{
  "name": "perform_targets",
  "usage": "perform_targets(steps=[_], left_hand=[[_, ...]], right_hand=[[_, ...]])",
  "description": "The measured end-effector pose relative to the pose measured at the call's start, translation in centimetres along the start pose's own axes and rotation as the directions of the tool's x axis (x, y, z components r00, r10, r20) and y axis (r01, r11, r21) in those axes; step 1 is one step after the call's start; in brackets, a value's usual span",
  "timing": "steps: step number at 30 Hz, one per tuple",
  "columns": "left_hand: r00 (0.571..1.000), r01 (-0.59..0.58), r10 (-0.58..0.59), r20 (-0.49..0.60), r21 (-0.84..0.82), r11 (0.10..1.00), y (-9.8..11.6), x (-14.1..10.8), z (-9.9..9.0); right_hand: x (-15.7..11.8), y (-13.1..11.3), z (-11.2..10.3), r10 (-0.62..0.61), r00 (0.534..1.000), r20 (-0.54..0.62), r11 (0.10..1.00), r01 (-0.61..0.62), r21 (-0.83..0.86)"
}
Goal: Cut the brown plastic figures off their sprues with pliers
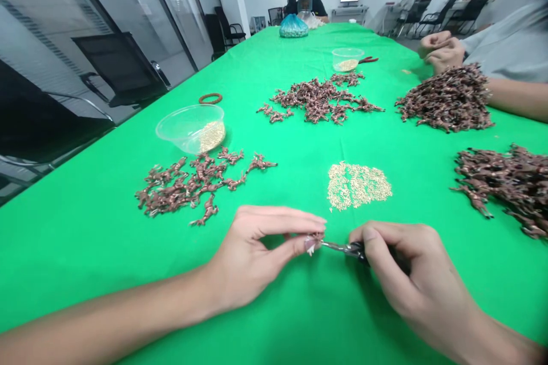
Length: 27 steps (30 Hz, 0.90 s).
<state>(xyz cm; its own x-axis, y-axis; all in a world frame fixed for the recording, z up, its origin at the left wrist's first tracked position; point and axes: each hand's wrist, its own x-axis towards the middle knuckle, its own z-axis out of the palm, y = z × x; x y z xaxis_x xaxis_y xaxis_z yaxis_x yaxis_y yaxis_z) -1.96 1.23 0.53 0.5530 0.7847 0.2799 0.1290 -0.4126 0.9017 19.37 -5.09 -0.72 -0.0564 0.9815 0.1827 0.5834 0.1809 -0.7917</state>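
Observation:
My left hand (261, 251) pinches a small brown animal figurine (315, 236) between thumb and fingertips; most of it is hidden. Something small and white shows under the thumb. In my right hand (411, 274) is a pair of pliers (357, 251) with dark handles, its metal tip pointing left and meeting the figurine. Whether the jaws grip a part there is too small to tell. A flat patch of tiny golden pieces (359, 185) lies just beyond my hands. To the left, a loose group of brown animal figurines (184, 185) lies on the green cloth (274, 182).
A clear bowl (175, 128) with golden pieces and a brown ring (210, 98) stand at left. Further figurine piles (317, 100) lie ahead and right. Another clear bowl (347, 57) sits by red-handled pliers (369, 60). A co-worker's hands (443, 50) rest at right; another person (305, 0) sits far back.

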Motion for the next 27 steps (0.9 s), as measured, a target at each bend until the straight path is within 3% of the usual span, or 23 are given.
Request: perform_targets(steps=[9,16,20,27], left_hand=[[0.981,0.106,-0.097,0.167,-0.045,0.993,0.04,0.38,-0.60],[0.937,0.098,-0.071,0.343,-0.063,0.993,0.18,0.64,-0.99],[0.931,0.077,-0.052,0.362,-0.054,0.996,0.18,0.57,-0.99],[0.963,-0.019,0.032,0.268,-0.051,0.999,-0.15,0.02,-0.71]], right_hand=[[-0.05,0.17,-0.28,0.001,0.997,0.077,1.000,-0.001,-0.005],[0.19,0.06,-0.37,-0.028,0.990,0.139,1.000,0.030,-0.009],[0.29,-0.10,-0.53,-0.001,0.990,0.143,0.999,-0.004,0.033],[0.26,-0.45,-0.47,0.072,0.987,0.140,0.984,-0.093,0.151]])
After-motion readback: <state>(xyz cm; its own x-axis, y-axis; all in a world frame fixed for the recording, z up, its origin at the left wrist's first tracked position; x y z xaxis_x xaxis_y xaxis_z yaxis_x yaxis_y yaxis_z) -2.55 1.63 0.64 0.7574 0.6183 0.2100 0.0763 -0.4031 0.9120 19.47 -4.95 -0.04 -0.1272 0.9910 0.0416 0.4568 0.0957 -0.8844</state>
